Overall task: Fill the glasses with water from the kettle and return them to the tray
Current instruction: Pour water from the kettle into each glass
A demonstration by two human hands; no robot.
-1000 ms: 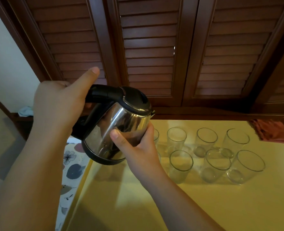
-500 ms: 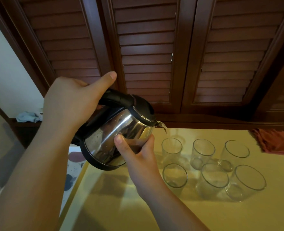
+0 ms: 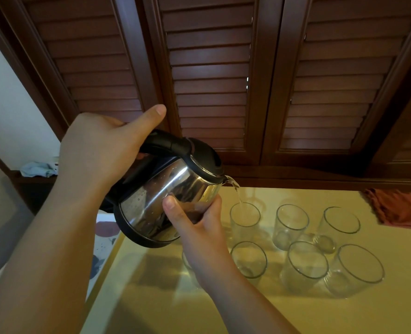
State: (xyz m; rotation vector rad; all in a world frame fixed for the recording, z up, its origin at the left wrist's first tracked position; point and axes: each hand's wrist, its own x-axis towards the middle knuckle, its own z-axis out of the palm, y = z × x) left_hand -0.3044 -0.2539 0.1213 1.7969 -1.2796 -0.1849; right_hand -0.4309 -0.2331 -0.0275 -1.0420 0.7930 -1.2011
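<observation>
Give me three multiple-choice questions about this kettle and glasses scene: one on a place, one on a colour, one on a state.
1. Where does the water stream land?
A. far-row glass nearest the kettle
B. red cloth
C. bare tabletop

2. What colour is the kettle's lid?
A. white
B. black
C. yellow

3. How is the kettle held?
A. standing on the table
B. upside down
C. tilted, spout down

Answers:
A: the stream enters the clear far-left glass.
B: the shiny steel kettle has a black lid.
C: the left hand grips its handle, the right hand steadies its body.
</observation>
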